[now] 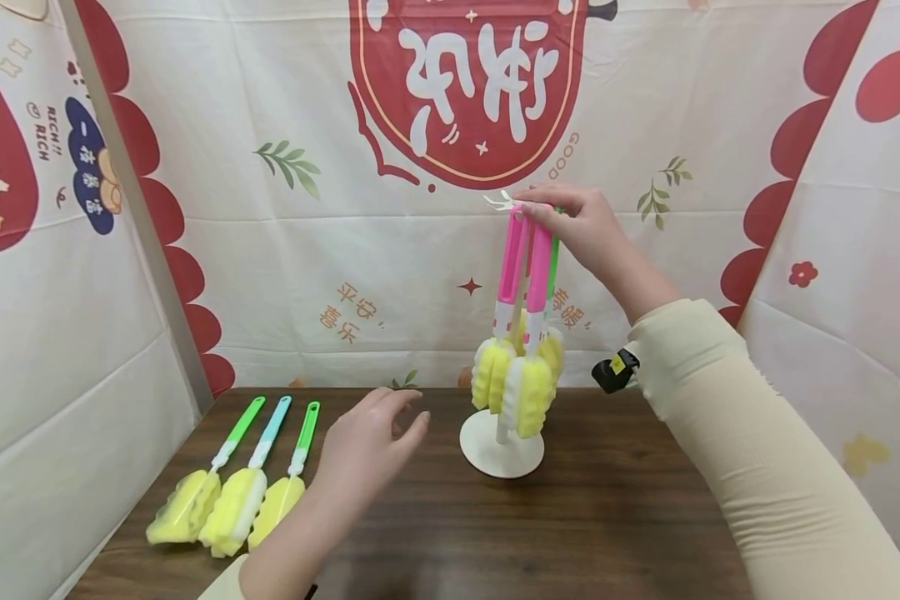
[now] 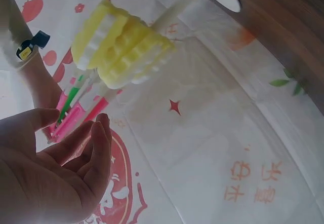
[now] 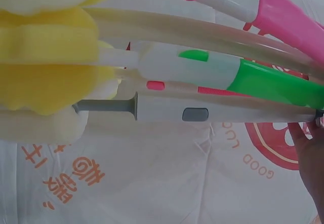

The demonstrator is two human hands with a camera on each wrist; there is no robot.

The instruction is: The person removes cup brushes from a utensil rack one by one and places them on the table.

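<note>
Behind right hand (image 1: 581,229), "GOOD" (red) backdrop (image 1: 270,250)

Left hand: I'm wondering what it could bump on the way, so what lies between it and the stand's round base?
Head view: only bare wooden table separates the left hand from the stand's base.

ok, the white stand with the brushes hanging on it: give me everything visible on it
The white stand has a round, flat base on the dark wooden table, right of centre, and a thin upright post. It looks like smooth plastic. Sponge brushes hang from its top, handles up, yellow sponge heads clustered just above the base: two pink handles and a green one in the head view. The right hand pinches the handle tops. The left hand hovers left of the base, not touching it.
</note>
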